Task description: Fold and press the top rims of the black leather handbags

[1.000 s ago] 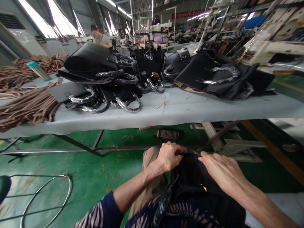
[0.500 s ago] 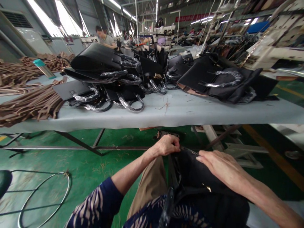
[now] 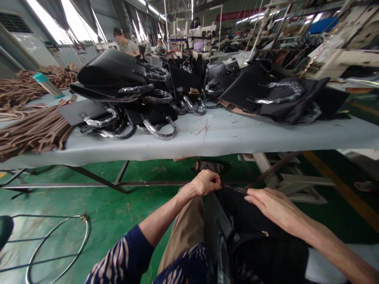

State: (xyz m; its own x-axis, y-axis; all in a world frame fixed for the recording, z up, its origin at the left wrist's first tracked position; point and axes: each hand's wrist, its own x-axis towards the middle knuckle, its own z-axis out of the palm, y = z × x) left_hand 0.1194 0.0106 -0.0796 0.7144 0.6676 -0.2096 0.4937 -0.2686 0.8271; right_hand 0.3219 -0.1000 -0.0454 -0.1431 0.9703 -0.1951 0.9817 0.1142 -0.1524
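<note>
Black handbags; grey table cover; green floor; navy striped sleeve; brown straps.

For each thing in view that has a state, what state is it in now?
black bag, on the lap, touched by both hands.
left hand, closed, pinching the bag's top edge.
right hand, open, flat on the bag.
bags on the table, piled on their sides.
bag handles, wrapped in clear film.
brown strips, heaped loose.
bottle, tilted, cap on.

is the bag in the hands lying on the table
No, the bag sits on the lap, touched by the left hand and right hand, below the table.
</note>
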